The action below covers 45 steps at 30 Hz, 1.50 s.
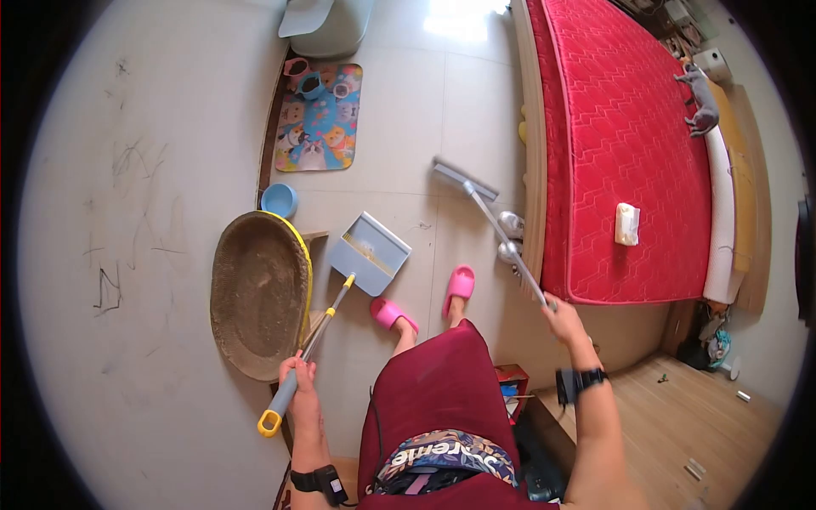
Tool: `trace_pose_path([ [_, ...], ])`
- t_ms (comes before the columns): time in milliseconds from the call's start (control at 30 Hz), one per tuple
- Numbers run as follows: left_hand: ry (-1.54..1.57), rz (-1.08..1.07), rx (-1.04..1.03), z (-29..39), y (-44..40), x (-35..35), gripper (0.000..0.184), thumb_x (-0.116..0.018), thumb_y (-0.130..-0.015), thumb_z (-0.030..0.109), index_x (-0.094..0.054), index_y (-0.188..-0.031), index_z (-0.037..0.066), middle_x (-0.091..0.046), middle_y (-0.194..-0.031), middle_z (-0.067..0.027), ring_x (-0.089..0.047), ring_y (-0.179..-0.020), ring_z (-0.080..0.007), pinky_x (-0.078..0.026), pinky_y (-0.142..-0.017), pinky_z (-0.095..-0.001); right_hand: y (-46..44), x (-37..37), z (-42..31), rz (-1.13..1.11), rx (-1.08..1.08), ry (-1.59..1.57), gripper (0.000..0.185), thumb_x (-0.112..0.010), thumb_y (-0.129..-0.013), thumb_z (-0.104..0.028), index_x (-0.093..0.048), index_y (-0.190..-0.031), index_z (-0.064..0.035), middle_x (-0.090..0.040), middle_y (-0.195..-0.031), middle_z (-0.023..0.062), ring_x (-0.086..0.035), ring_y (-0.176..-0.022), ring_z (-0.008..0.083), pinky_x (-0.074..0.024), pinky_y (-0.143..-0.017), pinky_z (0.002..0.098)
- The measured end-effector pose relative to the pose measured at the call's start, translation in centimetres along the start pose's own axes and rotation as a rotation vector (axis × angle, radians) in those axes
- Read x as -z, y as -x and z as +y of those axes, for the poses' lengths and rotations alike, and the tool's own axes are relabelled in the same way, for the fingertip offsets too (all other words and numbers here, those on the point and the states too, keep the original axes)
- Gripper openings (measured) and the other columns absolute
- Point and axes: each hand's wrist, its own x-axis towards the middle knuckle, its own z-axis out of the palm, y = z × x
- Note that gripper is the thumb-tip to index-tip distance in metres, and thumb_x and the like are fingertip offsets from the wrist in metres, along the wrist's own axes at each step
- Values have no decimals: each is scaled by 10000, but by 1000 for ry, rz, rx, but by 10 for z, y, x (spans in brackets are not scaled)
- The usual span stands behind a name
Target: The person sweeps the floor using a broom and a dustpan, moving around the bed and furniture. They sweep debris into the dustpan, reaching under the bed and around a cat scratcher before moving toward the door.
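My left hand [299,374] is wrapped round the grey handle of a long-handled dustpan [393,246], whose pan rests on the tiled floor with some light debris inside. In my right hand [563,320] is the pole of a broom [467,180]; its wide grey head is at the upper middle, right of and beyond the dustpan. Small dark bits [422,226] lie on the tiles between the two tools. Beside the dustpan, on the left, stands a brown oval scratcher bed [262,293] with a yellow rim.
A bed [637,153] with a red mattress stands at the right, bearing a tissue pack [627,224] and a grey cat [703,102]. A blue bowl [280,200], a colourful mat [336,127] with bowls and a grey bin [336,30] line the left wall. Shoes [510,225] sit beside the bed frame.
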Motion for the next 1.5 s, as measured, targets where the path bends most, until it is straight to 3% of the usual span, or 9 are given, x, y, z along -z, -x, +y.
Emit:
trace_pose_path([
  [100, -8, -16, -6, -1, 3, 5, 223, -485, -898, 219, -455, -982, 15, -413, -1230, -171, -471, -1000, -166, -410, -927, -304, -41, -5, -46, 18, -153, -199, 356, -555, -805, -260, -557, -1135, -126, -624, -933, 176, -607, -857, 274, -457, -745, 344],
  [200, -26, -39, -28, -9, 10, 11, 225, -481, -902, 224, -455, -984, 16, -417, -1225, -165, -472, -991, -160, -417, -916, -299, -115, -84, 14, 80, -61, -361, 350, -547, -807, -242, -561, -1102, -54, -623, -936, 180, -600, -870, 257, -451, -741, 348],
  [367, 10, -1, -21, -23, 26, 14, 213, -469, -910, 215, -455, -995, 20, -442, -1197, -145, -480, -985, -162, -426, -906, -298, -44, -165, 15, 12, -87, -322, 453, -539, -810, -273, -488, -1216, -79, -575, -1060, 217, -565, -981, 323, -437, -827, 358],
  [633, 72, 33, -35, -44, 68, 35, 225, -467, -908, 231, -444, -1015, 35, -469, -1179, -141, -512, -988, -184, -435, -897, -298, 99, -120, 43, -259, -45, -135, 465, -531, -815, -283, -471, -1234, -91, -589, -990, 228, -558, -964, 349, -437, -828, 383],
  [667, 76, 27, -41, -49, 72, 39, 224, -466, -908, 231, -443, -1015, 36, -471, -1178, -142, -513, -985, -184, -434, -898, -298, 106, -104, 37, -348, -180, -255, 461, -530, -816, -298, -478, -1229, -100, -603, -941, 218, -570, -930, 344, -447, -804, 386],
  [867, 78, 40, -64, -67, 107, 63, 223, -461, -911, 228, -439, -1024, 36, -482, -1169, -146, -523, -975, -182, -436, -900, -304, 80, -86, 28, -136, 69, -71, 434, -530, -816, -305, -500, -1208, -121, -603, -954, 210, -567, -938, 340, -448, -808, 389],
  [1067, 46, 77, -43, -105, 112, 96, 213, -480, -904, 223, -450, -1017, 44, -502, -1149, -140, -546, -963, -186, -451, -882, -306, 5, -167, -22, -40, 147, 113, 432, -488, -830, -267, -470, -1238, -126, -559, -1097, 195, -531, -1023, 337, -426, -883, 402],
  [1300, 153, -49, -77, -223, 79, 170, 217, -503, -897, 239, -461, -1000, 53, -508, -1136, -122, -535, -989, -185, -438, -888, -299, 111, -272, 52, -1, 125, 252, 433, -476, -833, -268, -444, -1246, -143, -576, -1034, 213, -548, -959, 363, -446, -814, 445],
  [1500, 77, -129, -85, -233, 79, 208, 229, -506, -896, 252, -469, -1001, 52, -475, -1175, -112, -493, -1030, -170, -412, -916, -297, 232, -294, 96, -82, 39, 264, 422, -475, -833, -315, -435, -1242, -224, -600, -968, 197, -573, -890, 361, -459, -764, 453],
])
